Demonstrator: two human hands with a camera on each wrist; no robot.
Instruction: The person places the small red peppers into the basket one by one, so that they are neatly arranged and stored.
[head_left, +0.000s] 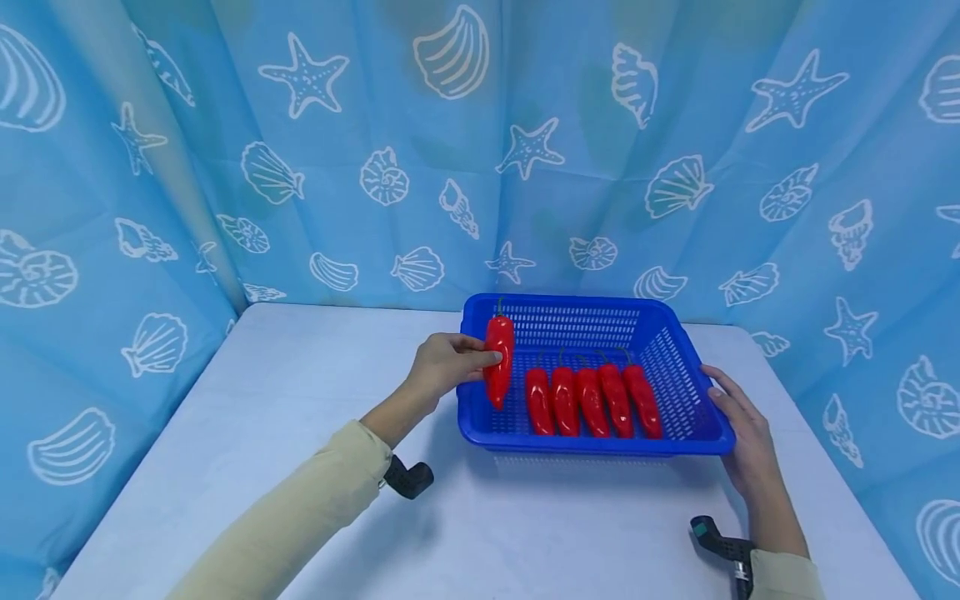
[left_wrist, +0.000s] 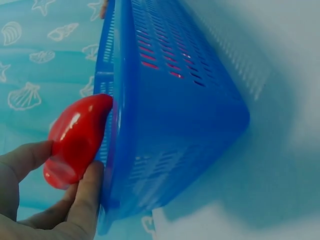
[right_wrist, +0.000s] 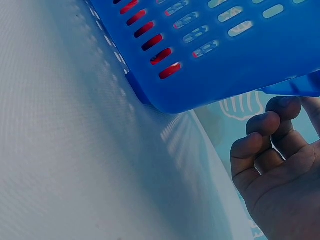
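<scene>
My left hand (head_left: 442,364) pinches a glossy red chili pepper (head_left: 498,333) between thumb and fingers, stem up and tip down. The pepper is over the left side of a blue plastic basket (head_left: 585,444). In the left wrist view the held pepper (left_wrist: 77,140) overlaps the basket's rim. Several more red peppers (head_left: 590,400) lie side by side in the basket, stems toward the back. At the basket's right end, my right hand (head_left: 750,442) holds the rim. The right wrist view has its fingers (right_wrist: 262,122) curled just below the rim.
The basket stands on a white table (head_left: 330,375), toward its back right. A blue curtain (head_left: 555,217) with white shell and starfish prints hangs behind and at both sides. Black camera mounts (head_left: 408,479) sit at both wrists.
</scene>
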